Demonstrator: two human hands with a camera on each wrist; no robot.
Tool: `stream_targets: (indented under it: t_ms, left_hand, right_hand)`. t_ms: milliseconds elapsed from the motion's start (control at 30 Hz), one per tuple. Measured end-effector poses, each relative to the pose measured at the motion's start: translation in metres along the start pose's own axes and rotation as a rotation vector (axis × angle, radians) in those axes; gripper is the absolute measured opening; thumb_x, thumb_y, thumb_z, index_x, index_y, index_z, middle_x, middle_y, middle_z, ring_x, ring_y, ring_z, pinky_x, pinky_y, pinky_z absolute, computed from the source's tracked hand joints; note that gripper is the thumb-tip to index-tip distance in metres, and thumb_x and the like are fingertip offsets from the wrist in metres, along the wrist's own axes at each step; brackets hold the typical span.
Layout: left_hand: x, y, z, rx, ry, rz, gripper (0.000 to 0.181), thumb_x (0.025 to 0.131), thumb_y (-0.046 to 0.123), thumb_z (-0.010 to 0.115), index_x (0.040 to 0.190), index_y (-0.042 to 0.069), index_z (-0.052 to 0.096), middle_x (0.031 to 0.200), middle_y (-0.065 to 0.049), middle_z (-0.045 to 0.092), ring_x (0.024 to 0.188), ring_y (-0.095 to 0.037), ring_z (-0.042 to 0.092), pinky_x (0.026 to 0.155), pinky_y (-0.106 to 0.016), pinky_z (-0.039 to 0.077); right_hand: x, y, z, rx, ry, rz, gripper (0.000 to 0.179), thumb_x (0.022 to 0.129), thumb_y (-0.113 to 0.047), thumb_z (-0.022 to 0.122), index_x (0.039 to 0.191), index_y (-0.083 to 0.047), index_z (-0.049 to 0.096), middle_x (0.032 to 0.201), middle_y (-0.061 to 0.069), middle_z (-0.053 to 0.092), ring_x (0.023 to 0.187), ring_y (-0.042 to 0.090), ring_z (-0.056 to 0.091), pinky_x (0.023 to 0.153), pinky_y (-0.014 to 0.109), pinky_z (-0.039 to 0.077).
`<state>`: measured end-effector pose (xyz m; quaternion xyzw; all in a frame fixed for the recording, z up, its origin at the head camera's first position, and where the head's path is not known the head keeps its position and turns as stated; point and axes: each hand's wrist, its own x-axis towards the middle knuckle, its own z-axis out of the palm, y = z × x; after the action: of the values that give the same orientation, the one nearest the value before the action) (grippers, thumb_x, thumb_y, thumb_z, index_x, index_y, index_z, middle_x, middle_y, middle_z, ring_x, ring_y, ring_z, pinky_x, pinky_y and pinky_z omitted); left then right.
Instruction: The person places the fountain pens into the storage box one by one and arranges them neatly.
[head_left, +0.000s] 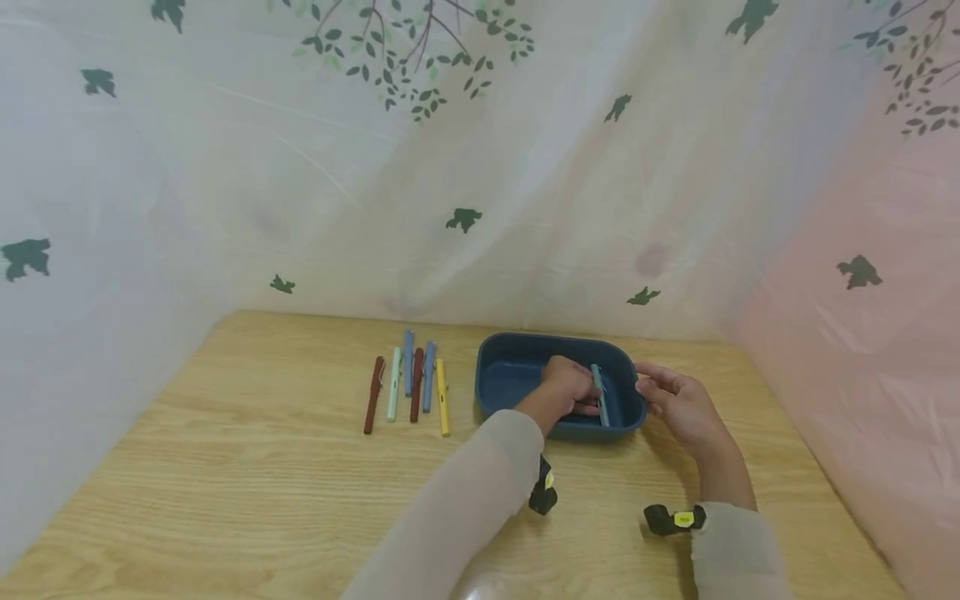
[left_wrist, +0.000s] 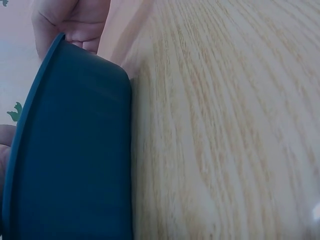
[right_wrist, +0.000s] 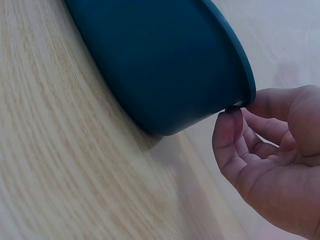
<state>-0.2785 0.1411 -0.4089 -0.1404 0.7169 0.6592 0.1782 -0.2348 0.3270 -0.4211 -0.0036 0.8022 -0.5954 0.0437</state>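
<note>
A dark blue rectangular box (head_left: pixel 517 425) with rounded corners stands on the table. My left hand (head_left: pixel 567 385) reaches down inside it, with the fingers at a light blue pen (head_left: pixel 602 400) that lies front to back in the right part of the box. In the left wrist view the box wall (left_wrist: pixel 75 145) hides most of that hand. At the box's right end, my right hand (head_left: pixel 686 408) pinches the rim between thumb and fingers; the right wrist view shows the fingertips (right_wrist: pixel 227 130) right at the rim's corner.
Left of the box, several pens lie roughly side by side on the wooden table (head_left: pixel 247 467): dark red (head_left: pixel 373 396), mint green (head_left: pixel 393 385), blue (head_left: pixel 428 379) and yellow (head_left: pixel 442 400) among them. A pale curtain (head_left: pixel 360 217) with leaf prints hangs behind the table.
</note>
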Motion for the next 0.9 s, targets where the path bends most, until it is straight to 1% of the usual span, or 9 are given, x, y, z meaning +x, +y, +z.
stream_targets:
  t_ms: [167, 333, 467, 567, 667, 733, 833, 900]
  left_hand:
    - [-0.002, 0.003, -0.002, -0.020, -0.021, 0.017, 0.030, 0.081, -0.023, 0.070, 0.105, -0.005, 0.071, 0.076, -0.015, 0.070, 0.081, -0.035, 0.076, 0.068, -0.042, 0.065]
    - [-0.005, 0.006, -0.005, -0.050, -0.036, 0.033, 0.032, 0.080, -0.025, 0.068, 0.107, -0.008, 0.071, 0.082, -0.020, 0.073, 0.087, -0.040, 0.074, 0.071, -0.046, 0.064]
    - [-0.007, 0.007, -0.008, -0.060, -0.042, 0.035, 0.030, 0.083, -0.023, 0.068, 0.110, -0.009, 0.070, 0.086, -0.022, 0.073, 0.084, -0.038, 0.074, 0.073, -0.045, 0.064]
    - [-0.008, 0.009, -0.010, -0.052, -0.055, 0.043, 0.031, 0.085, -0.021, 0.068, 0.113, -0.008, 0.070, 0.086, -0.021, 0.072, 0.084, -0.036, 0.074, 0.073, -0.044, 0.064]
    - [-0.008, 0.011, -0.014, -0.046, -0.078, 0.060, 0.033, 0.085, -0.020, 0.069, 0.115, -0.006, 0.070, 0.088, -0.019, 0.073, 0.088, -0.038, 0.074, 0.073, -0.044, 0.064]
    - [-0.007, 0.013, -0.016, -0.050, -0.095, 0.073, 0.033, 0.086, -0.019, 0.069, 0.116, -0.005, 0.070, 0.091, -0.020, 0.074, 0.093, -0.040, 0.073, 0.072, -0.044, 0.064]
    - [-0.005, 0.016, -0.024, -0.058, -0.138, 0.092, 0.033, 0.087, -0.016, 0.069, 0.118, -0.004, 0.070, 0.099, -0.023, 0.074, 0.097, -0.041, 0.072, 0.071, -0.043, 0.065]
    - [-0.004, 0.018, -0.030, -0.059, -0.168, 0.108, 0.034, 0.087, -0.015, 0.070, 0.119, -0.003, 0.069, 0.099, -0.022, 0.074, 0.097, -0.042, 0.072, 0.068, -0.042, 0.065]
  right_hand:
    - [-0.001, 0.001, -0.001, -0.003, -0.003, -0.006, 0.052, 0.106, -0.022, 0.060, 0.149, 0.004, 0.047, 0.104, -0.005, 0.063, 0.087, 0.004, 0.057, 0.078, 0.021, 0.054]
    - [0.000, 0.002, -0.001, -0.004, -0.002, -0.001, 0.051, 0.106, -0.023, 0.060, 0.148, 0.003, 0.048, 0.106, -0.003, 0.064, 0.088, 0.004, 0.059, 0.078, 0.020, 0.054]
    - [0.000, 0.001, -0.001, -0.015, 0.000, 0.003, 0.051, 0.106, -0.023, 0.060, 0.148, 0.003, 0.049, 0.108, -0.002, 0.064, 0.092, 0.004, 0.060, 0.081, 0.019, 0.055]
    - [0.000, 0.002, -0.002, -0.023, -0.002, 0.003, 0.052, 0.106, -0.024, 0.060, 0.148, 0.003, 0.048, 0.109, -0.002, 0.064, 0.094, 0.004, 0.061, 0.083, 0.018, 0.055]
    - [0.001, 0.004, -0.002, -0.018, 0.001, 0.005, 0.052, 0.106, -0.025, 0.060, 0.148, 0.003, 0.049, 0.109, -0.002, 0.064, 0.093, 0.004, 0.061, 0.082, 0.018, 0.056]
    - [0.002, 0.005, -0.002, -0.016, 0.003, 0.002, 0.051, 0.106, -0.024, 0.060, 0.148, 0.003, 0.050, 0.108, -0.003, 0.064, 0.091, 0.005, 0.060, 0.081, 0.019, 0.056]
    - [0.002, 0.006, -0.002, -0.014, 0.006, 0.001, 0.050, 0.106, -0.024, 0.060, 0.147, 0.002, 0.051, 0.106, -0.004, 0.064, 0.089, 0.005, 0.059, 0.079, 0.021, 0.055]
    - [0.002, 0.006, -0.002, -0.011, 0.003, -0.003, 0.049, 0.106, -0.024, 0.060, 0.147, 0.002, 0.051, 0.106, -0.004, 0.064, 0.088, 0.006, 0.058, 0.079, 0.022, 0.055]
